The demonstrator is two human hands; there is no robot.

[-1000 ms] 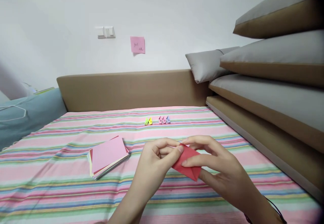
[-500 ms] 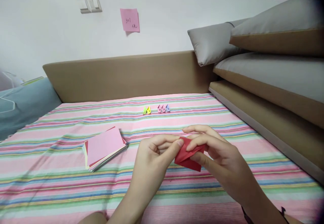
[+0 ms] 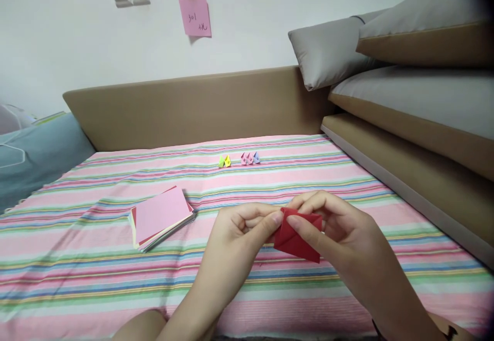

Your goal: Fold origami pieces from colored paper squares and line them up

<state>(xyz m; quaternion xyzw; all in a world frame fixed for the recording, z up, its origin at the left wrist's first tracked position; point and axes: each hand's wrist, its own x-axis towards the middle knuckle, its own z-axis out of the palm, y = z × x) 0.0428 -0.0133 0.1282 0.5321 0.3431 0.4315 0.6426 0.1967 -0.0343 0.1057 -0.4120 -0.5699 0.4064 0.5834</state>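
Note:
A piece of folded red paper (image 3: 299, 243) is held up between both hands, above the striped cloth. Its creases meet near the middle of the face turned to me. My left hand (image 3: 247, 228) pinches its upper left corner between thumb and fingers. With the thumb pressed flat on the front near the top edge, my right hand (image 3: 339, 233) grips the same paper; its fingers are curled behind and partly hidden. To the left lies a stack of coloured paper (image 3: 162, 215), pink on top.
Farther back on the striped cloth (image 3: 96, 279) stand small folded paper pieces: a green and yellow pair (image 3: 224, 161) and a pink and purple group (image 3: 250, 159). Grey-brown cushions (image 3: 417, 94) are piled at the right. A brown backrest (image 3: 193, 109) runs along the wall.
My right thumb has moved up onto the front of the red paper, and the right fingers have gone behind it. The paper's front now shows flatter. The view has tilted slightly downward.

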